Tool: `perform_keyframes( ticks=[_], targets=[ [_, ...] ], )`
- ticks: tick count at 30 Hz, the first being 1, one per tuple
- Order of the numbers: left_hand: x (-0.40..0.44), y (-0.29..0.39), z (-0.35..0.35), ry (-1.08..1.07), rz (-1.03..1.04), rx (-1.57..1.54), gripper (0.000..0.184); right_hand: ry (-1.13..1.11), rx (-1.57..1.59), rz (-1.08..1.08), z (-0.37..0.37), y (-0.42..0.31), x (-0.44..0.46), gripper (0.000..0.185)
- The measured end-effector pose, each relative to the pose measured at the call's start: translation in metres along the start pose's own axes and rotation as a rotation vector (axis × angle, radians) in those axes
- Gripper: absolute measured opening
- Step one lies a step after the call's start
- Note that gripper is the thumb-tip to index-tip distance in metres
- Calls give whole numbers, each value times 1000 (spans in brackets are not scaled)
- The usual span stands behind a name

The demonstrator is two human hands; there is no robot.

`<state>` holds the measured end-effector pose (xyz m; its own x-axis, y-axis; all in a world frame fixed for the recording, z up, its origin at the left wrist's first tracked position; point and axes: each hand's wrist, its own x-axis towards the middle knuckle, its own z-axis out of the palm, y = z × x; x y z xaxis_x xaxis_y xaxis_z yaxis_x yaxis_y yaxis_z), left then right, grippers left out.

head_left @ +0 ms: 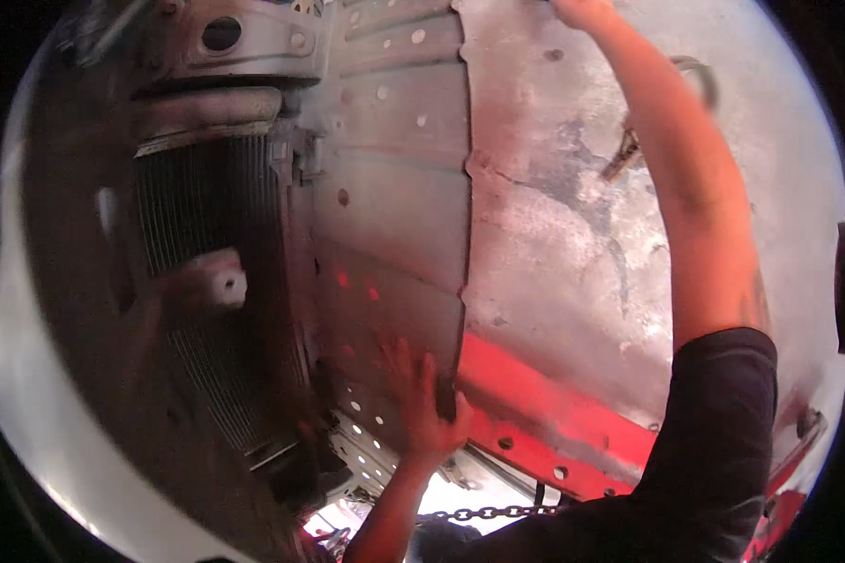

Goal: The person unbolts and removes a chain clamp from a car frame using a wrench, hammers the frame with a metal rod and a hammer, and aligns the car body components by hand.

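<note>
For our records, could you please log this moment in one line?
left hand: open, against panel; right hand: partly cropped; chain: below panel

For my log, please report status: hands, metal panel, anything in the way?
Left hand spread over sheet-metal panel. Right hand at view's top edge, hold unclear. Chain below, clear of hands.

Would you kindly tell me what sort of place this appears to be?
Likely a vehicle workshop, judging by the finned, radiator-like core, the perforated metal panel and the chain.
</note>
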<state>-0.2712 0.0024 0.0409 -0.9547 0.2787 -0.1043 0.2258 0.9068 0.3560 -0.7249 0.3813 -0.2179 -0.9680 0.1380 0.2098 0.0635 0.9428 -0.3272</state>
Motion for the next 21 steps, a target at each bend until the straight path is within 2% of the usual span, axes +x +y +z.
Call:
perform_keyframes(
  ticks=[2, 5, 8, 12, 13, 15, 18, 21],
  targets=[
    [1, -1, 0, 2, 28, 26, 81, 43, -45, -100, 45, 30, 19, 51],
    [-3, -5, 0, 15, 51, 39, 83, 11, 188, -38, 17, 19, 5, 47],
    [-5, -6, 2, 52, 51, 18, 83, -277, 658, 195, -28, 2, -19, 44],
    [-3, -2, 2, 55, 36, 39, 79, -132, 348, 26, 7, -4, -66, 40],
    [-2, 1, -1, 50, 33, 35, 79, -29, 192, -137, 16, 4, -75, 36],
    [2, 6, -5, 43, 28, 16, 81, 174, -137, -459, 16, 25, -86, 49],
    [4, 3, -4, 108, 100, -49, 81, -157, -110, -509, -92, -3, -138, 31],
    [0, 2, -4, 152, 131, -71, 79, -288, -4, -544, -232, -47, -212, 42]
  ],
)
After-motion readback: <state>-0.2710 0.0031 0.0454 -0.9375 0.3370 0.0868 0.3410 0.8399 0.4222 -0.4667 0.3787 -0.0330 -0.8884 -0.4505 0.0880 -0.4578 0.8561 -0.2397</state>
